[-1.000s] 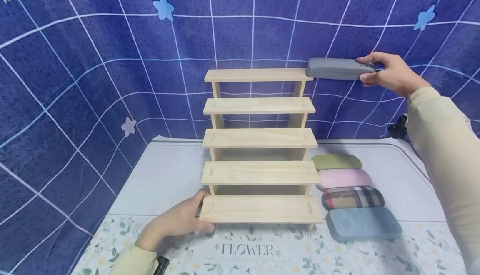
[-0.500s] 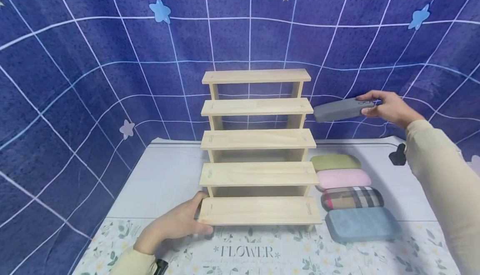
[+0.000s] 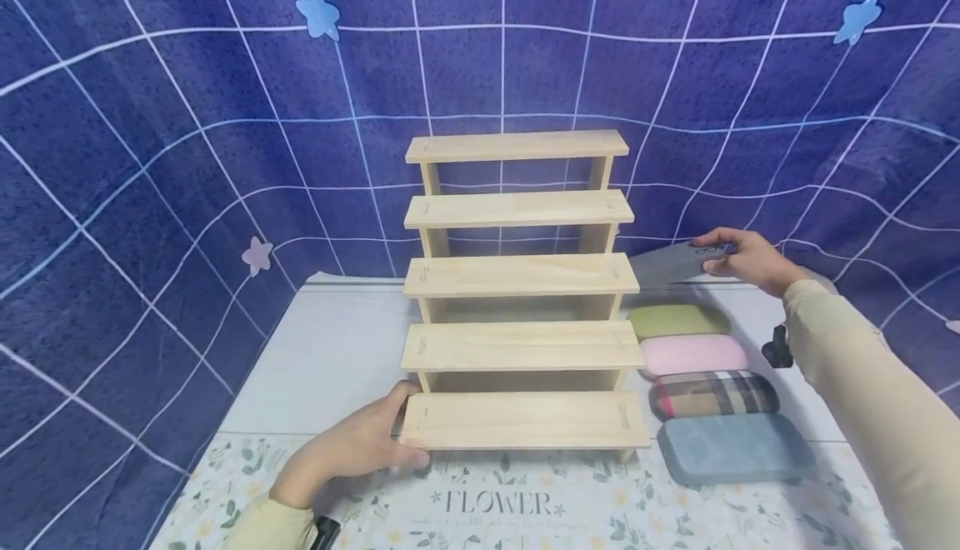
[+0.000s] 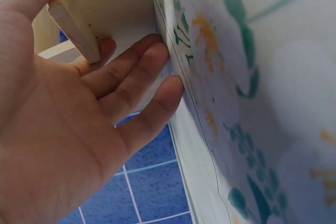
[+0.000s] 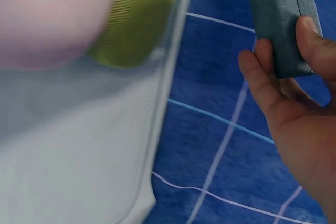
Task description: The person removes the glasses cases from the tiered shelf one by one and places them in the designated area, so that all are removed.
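Observation:
A stepped wooden rack [image 3: 517,275] with several bare shelves stands on the table. My left hand [image 3: 360,442] holds the left end of its lowest shelf; the left wrist view shows the board's end [image 4: 73,27] between thumb and forefinger, the other fingers spread loosely. At the right, my right hand [image 3: 753,264] pinches a grey glasses case [image 3: 662,265] by its right end. The case hangs tilted above the back edge of the table, its far end overlapped by the rack's third shelf. Seen from the right wrist, thumb and fingers clasp the case's end [image 5: 286,30].
Right of the rack lie a green case [image 3: 678,321], a pink case [image 3: 693,356], a plaid case [image 3: 714,394] and a blue case [image 3: 735,450], in a row from back to front. A blue gridded curtain [image 3: 510,58] hangs behind the table [image 3: 330,350].
My right hand has brought the grey case down from beside the top shelf to third-shelf height, tilting its left end downward. The left hand keeps its place on the rack.

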Demonstrator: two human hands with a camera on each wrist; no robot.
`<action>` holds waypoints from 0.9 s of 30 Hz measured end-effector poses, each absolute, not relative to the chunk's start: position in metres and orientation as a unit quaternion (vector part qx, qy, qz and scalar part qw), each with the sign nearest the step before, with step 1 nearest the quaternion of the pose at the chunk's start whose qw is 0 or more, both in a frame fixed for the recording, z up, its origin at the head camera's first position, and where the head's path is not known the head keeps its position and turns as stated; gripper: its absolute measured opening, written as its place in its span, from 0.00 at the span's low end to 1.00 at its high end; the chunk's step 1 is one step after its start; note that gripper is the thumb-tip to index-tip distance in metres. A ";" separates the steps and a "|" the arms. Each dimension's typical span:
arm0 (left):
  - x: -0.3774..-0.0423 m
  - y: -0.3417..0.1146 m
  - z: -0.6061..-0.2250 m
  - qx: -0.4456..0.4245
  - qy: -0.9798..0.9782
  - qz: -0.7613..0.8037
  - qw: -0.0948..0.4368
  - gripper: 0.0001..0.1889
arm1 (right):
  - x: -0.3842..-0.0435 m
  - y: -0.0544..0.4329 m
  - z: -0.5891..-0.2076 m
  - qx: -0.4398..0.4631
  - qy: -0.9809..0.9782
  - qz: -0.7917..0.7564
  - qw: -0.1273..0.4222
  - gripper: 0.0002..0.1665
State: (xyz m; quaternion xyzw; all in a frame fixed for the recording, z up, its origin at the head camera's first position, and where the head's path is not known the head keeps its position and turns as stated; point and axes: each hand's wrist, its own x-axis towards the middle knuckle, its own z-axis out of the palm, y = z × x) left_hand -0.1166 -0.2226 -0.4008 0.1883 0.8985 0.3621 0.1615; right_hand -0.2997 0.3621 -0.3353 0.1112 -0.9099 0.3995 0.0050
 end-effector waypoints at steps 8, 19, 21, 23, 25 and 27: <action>-0.117 -0.220 -0.400 0.180 0.901 0.358 0.166 0.51 | -0.302 0.365 -0.371 0.086 -0.902 0.421 -0.035 0.27; -0.120 -0.221 -0.402 0.182 0.905 0.349 0.163 0.51 | -0.307 0.367 -0.386 0.084 -0.916 0.382 -0.087 0.36; -0.120 -0.221 -0.402 0.180 0.905 0.349 0.164 0.50 | -0.309 0.367 -0.387 0.105 -0.927 0.352 -0.073 0.34; -0.120 -0.221 -0.402 0.178 0.905 0.350 0.165 0.50 | -0.311 0.365 -0.387 0.127 -0.933 0.331 -0.063 0.31; -0.120 -0.221 -0.403 0.177 0.905 0.349 0.165 0.50 | -0.313 0.363 -0.386 0.139 -0.937 0.314 -0.065 0.29; -0.121 -0.221 -0.403 0.175 0.906 0.348 0.166 0.49 | -0.314 0.362 -0.385 0.147 -0.940 0.300 -0.071 0.28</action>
